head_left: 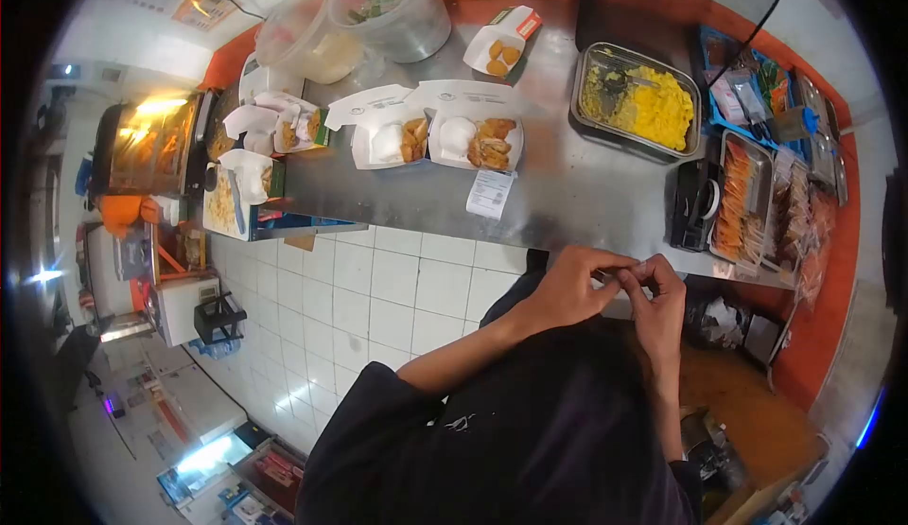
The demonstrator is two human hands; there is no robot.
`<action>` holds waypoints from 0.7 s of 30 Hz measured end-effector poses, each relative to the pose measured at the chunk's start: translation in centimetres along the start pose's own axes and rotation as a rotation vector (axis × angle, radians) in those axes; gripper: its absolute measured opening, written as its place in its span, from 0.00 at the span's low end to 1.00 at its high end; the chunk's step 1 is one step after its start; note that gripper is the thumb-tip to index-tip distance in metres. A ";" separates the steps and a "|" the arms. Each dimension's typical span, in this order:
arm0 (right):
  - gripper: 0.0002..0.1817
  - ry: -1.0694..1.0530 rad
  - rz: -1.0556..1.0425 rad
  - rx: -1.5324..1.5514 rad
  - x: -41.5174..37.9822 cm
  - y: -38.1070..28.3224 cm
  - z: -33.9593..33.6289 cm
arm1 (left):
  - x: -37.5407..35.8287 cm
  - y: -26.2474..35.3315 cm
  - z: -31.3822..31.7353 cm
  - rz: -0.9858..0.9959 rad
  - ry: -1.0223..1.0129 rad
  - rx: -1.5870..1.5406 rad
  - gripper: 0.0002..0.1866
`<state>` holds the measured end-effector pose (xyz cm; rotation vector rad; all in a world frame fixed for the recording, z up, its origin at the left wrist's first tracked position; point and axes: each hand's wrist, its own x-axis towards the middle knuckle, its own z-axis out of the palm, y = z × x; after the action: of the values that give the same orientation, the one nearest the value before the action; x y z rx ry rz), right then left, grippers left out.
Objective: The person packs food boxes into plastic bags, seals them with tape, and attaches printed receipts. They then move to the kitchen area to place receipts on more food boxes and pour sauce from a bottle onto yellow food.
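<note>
My left hand (574,288) and my right hand (656,294) meet at the fingertips just off the front edge of the steel counter (558,199). Both hands are closed in a pinch, and whatever lies between the fingers is too small to make out. Ahead and to the left, two open white boxes hold rice and fried pieces, the left box (383,145) beside the right box (458,139). A printed receipt (490,194) lies in front of the right box. Farther back sits a small carton (480,50) with round fried pieces.
A steel tray (585,128) of yellow food stands at the back right, near a black tape dispenser (693,205) and a tray of sachets (736,199). Plastic tubs, one of them clear (407,28), stand at the back left. More boxes (253,177) are at the left end.
</note>
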<state>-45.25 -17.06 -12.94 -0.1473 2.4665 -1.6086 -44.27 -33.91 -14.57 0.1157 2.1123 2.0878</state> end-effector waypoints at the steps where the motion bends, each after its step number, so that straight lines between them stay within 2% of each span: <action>1: 0.11 0.007 -0.046 -0.061 0.5 -0.2 0.2 | 0.2 -0.6 -0.3 -0.027 0.026 -0.060 0.19; 4: 0.10 0.019 -0.139 -0.168 1.5 -1.9 0.9 | 1.4 -2.1 -1.3 -0.059 0.101 -0.152 0.17; 7: 0.09 0.038 -0.224 -0.257 2.8 -2.2 1.9 | 2.8 -1.9 -2.3 0.242 0.197 0.361 0.11; 10: 0.09 0.057 -0.194 -0.377 3.3 -1.9 2.3 | 3.7 -1.3 -3.2 0.220 0.113 0.388 0.07; 11: 0.08 0.069 -0.167 -0.422 3.6 -1.8 2.3 | 3.9 -1.1 -3.4 0.231 0.145 0.400 0.07; 13: 0.08 0.212 -0.099 -0.287 4.3 -2.0 2.8 | 4.6 -0.8 -3.5 0.258 0.209 0.421 0.08; 14: 0.08 0.282 -0.063 -0.222 4.7 -2.0 2.9 | 5.0 -0.7 -3.2 0.270 0.181 0.329 0.08; 16: 0.08 0.253 -0.066 -0.140 5.3 -1.6 2.4 | 5.7 -0.7 -2.4 0.288 0.131 0.140 0.08; 19: 0.07 0.177 -0.033 0.054 6.3 0.0 0.9 | 6.4 -0.2 -2.6 0.188 0.191 0.175 0.09; 21: 0.08 0.124 0.022 0.213 6.9 1.0 -0.8 | 7.2 -0.4 -2.1 0.312 0.015 0.236 0.13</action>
<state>-52.14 -17.22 -14.26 0.0115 2.3525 -1.9107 -51.66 -34.76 -15.44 0.4903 2.4787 1.9833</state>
